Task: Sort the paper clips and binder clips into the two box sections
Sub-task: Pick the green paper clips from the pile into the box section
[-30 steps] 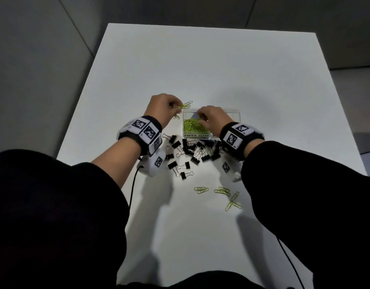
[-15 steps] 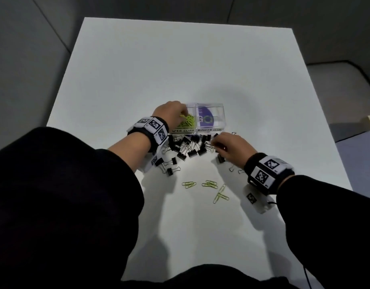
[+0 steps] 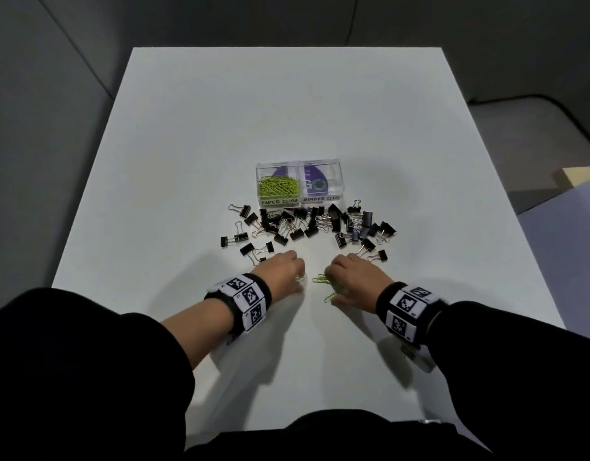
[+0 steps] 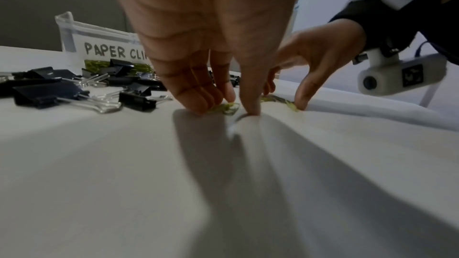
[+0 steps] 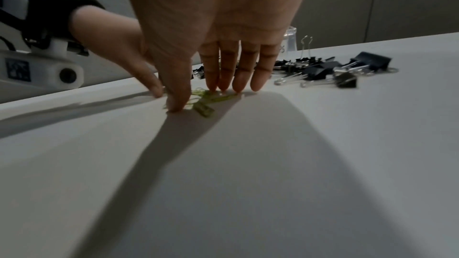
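Both hands down on the last loose paper clips; binder clips unsorted.

White table [image 3: 287, 128]; clear two-section plastic box [image 3: 333, 163]; black metal binder clips [image 3: 303, 224] heaped before it. Left hand [image 3: 280, 271] and right hand [image 3: 356, 277], fingers [image 5: 258, 77] extended, press thin lime-green wire paper clips [image 3: 320, 279] lying flat: judged light, springy, slippery, best pinched at an edge.

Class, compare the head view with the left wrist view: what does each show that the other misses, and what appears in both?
Only the head view shows the box's right section, labelled for binder clips and holding none, and the whole binder clip pile. Only the left wrist view shows the left hand with fingertips on a green paper clip. Both show the paper clip section, the table and the right hand.
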The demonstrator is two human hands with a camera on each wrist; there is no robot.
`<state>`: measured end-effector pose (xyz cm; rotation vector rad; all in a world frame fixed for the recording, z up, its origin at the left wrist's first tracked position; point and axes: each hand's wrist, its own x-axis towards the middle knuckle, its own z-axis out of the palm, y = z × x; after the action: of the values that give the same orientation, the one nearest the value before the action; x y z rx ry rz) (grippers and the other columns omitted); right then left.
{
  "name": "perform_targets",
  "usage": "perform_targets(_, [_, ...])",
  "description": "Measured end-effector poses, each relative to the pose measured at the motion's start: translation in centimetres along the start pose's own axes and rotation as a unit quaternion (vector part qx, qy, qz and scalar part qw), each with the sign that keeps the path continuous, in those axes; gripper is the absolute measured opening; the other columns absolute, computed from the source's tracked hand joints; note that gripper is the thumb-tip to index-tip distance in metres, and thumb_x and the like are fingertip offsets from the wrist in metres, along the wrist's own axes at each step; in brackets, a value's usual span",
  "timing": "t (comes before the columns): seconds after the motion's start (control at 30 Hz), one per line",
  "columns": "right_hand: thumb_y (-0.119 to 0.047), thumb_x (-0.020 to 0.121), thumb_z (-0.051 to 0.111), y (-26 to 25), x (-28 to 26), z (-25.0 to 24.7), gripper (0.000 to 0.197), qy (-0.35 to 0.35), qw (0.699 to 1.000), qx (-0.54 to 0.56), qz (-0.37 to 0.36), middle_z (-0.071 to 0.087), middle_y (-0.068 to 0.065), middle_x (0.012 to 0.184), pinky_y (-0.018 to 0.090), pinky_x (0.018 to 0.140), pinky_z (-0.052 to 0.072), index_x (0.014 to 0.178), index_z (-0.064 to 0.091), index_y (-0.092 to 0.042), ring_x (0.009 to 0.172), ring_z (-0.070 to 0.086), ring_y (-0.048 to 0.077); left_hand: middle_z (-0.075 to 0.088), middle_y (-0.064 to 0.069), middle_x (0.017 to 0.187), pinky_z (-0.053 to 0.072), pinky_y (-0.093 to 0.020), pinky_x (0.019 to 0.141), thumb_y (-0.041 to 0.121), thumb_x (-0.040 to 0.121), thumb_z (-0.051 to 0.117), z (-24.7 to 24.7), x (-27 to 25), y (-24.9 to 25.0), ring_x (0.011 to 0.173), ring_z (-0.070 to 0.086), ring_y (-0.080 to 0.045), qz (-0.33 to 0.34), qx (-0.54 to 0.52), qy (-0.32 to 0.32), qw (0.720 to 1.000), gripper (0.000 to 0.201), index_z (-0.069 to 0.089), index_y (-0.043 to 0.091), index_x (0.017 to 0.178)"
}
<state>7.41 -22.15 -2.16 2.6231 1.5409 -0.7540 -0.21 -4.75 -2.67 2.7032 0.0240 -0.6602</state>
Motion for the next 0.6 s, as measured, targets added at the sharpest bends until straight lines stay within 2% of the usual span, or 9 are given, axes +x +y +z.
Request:
perform_targets(0.1, [-0.03, 0.085, 0.06, -0.6, 1.4, 0.1, 0.039, 0.006, 1.0, 0.007, 0.017, 0.052, 0.009, 0.121, 0.034, 0.088, 0.041, 0.117, 0.054, -0.009, 0.111, 0.047, 0.028, 0.056, -0.011, 0.113, 0.042, -0.031, 0.087, 0.018, 0.09, 0.055, -0.3, 0.4, 0.2, 0.105, 0.054, -0.026, -0.02, -0.031, -0.003, 0.999, 0.021, 0.059, 0.008, 0.107])
perform_targets(0.27, [-0.016, 0.09, 0.052, -0.9, 2.5, -0.3, 0.019, -0.013, 0.999, 0.019, 0.031, 0.058, 0.014, 0.112, 0.039, 0.085, 0.045, 0.105, 0.057, -0.005, 0.105, 0.052, 0.031, 0.063, -0.009, 0.11, 0.043, -0.03, 0.088, 0.017, 0.088, 0.057, -0.2, 0.5, -0.2, 0.104, 0.057, -0.024, -0.052, -0.071, 0.006, 0.996, 0.02, 0.062, 0.009, 0.106])
perform_targets(0.4, [-0.008, 0.092, 0.046, -1.2, 3.2, -0.8, 0.019, -0.045, 0.999, 0.002, 0.029, 0.058, 0.016, 0.114, 0.038, 0.085, 0.044, 0.107, 0.058, -0.003, 0.106, 0.054, 0.032, 0.058, -0.011, 0.113, 0.042, -0.033, 0.091, 0.017, 0.09, 0.053, 0.1, 0.3, -0.1, 0.107, 0.055, -0.026, -0.045, -0.069, 0.009, 0.997, 0.02, 0.064, 0.01, 0.105])
perform_targets(0.6, [-0.006, 0.092, 0.042, -1.9, 3.8, -0.9, 0.023, -0.063, 0.997, -0.024, 0.041, 0.054, 0.017, 0.117, 0.039, 0.084, 0.044, 0.112, 0.053, -0.001, 0.109, 0.053, 0.033, 0.058, -0.01, 0.114, 0.042, -0.033, 0.087, 0.02, 0.094, 0.047, 0.3, 0.0, -0.2, 0.11, 0.053, -0.026, -0.029, -0.02, 0.022, 0.999, 0.021, 0.059, 0.008, 0.107])
